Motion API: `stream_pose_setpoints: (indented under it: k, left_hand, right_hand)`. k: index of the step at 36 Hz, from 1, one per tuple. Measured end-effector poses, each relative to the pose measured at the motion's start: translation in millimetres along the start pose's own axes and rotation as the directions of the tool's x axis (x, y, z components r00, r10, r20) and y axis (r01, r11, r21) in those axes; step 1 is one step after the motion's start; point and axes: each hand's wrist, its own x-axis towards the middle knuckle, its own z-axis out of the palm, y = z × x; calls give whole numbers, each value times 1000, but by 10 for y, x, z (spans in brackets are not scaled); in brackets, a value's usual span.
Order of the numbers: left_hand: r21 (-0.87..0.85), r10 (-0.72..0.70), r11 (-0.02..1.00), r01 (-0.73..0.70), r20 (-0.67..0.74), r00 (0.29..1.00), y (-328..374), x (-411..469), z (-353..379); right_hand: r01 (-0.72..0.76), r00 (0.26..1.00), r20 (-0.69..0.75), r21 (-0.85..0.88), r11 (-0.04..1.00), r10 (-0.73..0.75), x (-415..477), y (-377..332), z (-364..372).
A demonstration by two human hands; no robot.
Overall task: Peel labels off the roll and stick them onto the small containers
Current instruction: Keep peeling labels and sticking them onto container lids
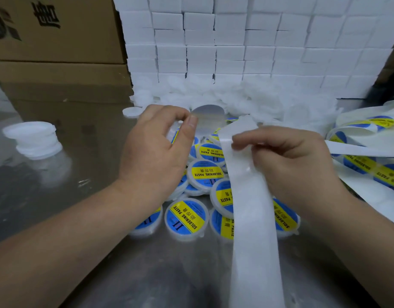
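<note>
The left hand (156,150) pinches a peeled round label (210,118) above the pile. The right hand (287,161) grips the bare backing strip (251,218). Many labelled containers (187,216) lie heaped mid-surface (58,174). Unlabelled containers (31,138) sit far left and the roll (367,161) lies to the right, so much work likely remains.

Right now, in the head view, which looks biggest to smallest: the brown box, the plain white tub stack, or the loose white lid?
1. brown box
2. plain white tub stack
3. loose white lid
The lid lies farther back, which shrinks it.
</note>
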Motion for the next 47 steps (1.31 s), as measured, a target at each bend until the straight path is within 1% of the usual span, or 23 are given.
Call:
stream_pose_setpoints:
  k: [4, 6, 9, 12, 16, 19, 21, 23, 25, 29, 31, 33, 35, 36, 38, 40, 42, 44, 46, 47]
  left_hand:
    - [10, 40, 999, -40, -9, 999, 34, -7, -23]
    - [16, 73, 997, -73, -3, 997, 54, -16, -36]
    - [37, 107, 993, -108, 23, 994, 84, -35, -49]
    - [55, 139, 988, -141, 40, 989, 114, -46, -50]
    - [64, 195, 978, -198, 57, 979, 119, -49, -56]
    - [96, 199, 974, -207, 89, 976, 106, -43, -48]
    - [98, 177, 977, -187, 101, 979, 89, -36, -35]
    - [68, 138, 987, -146, 107, 985, 78, -33, -21]
    - [19, 90, 995, -93, 128, 988, 85, -37, -4]
    - [-117, 43, 993, -21, 190, 981, 116, -70, 25]
    - [-174, 4, 984, 28, 179, 984, 118, -71, 12]
    - [-229, -78, 967, 108, 139, 987, 116, -43, -24]
    - [-327, -175, 922, 205, 118, 977, 116, 4, -44]
    - [-412, -211, 878, 246, 129, 969, 111, 24, -38]
    - [-602, -279, 720, 344, 202, 939, 117, 57, -19]
    - [-719, -334, 531, 448, 309, 891, 129, 70, 2]
    - [-763, -341, 397, 510, 393, 854, 132, 68, 9]
    - [-777, -315, 308, 548, 460, 830, 122, 63, 9]
    - [-779, -280, 250, 574, 510, 813, 132, 61, 0]
    - [-778, -269, 242, 579, 520, 811, 143, 63, -4]
  right_hand:
    - [-111, 993, 40, -1, 994, 111, 8, -25, -1]
    - [-167, 983, 87, 47, 985, 162, 21, -53, -10]
    - [-200, 971, 155, 90, 976, 185, 18, -96, -17]
    - [-231, 969, 124, 135, 963, 215, 15, -96, -5]
    - [-260, 965, 10, 160, 952, 262, 38, -76, 4]
    - [-286, 958, 11, 159, 945, 288, 44, -76, 11]
    - [-284, 958, 14, 153, 947, 285, 43, -85, 17]
    - [-264, 963, -23, 125, 956, 269, 35, -67, 26]
    - [-256, 963, -56, 115, 960, 263, 27, -58, 49]
    - [-246, 965, -62, 121, 962, 254, 6, -61, 114]
    - [-247, 962, -93, 97, 964, 256, 13, -51, 108]
    - [-263, 946, -170, 88, 961, 275, 48, -29, 59]
    - [-270, 930, -228, 106, 957, 288, 88, -12, -3]
    - [-267, 930, -228, 117, 957, 287, 99, -12, -19]
    - [-261, 944, -172, 127, 957, 281, 88, -28, -5]
    - [-265, 961, -47, 137, 954, 274, 48, -55, 43]
    - [-267, 962, 90, 148, 952, 256, 9, -85, 86]
    - [-272, 954, 174, 158, 949, 245, -12, -100, 98]
    - [-278, 948, 211, 172, 945, 240, -20, -108, 94]
    - [-277, 948, 213, 178, 944, 238, -20, -105, 90]
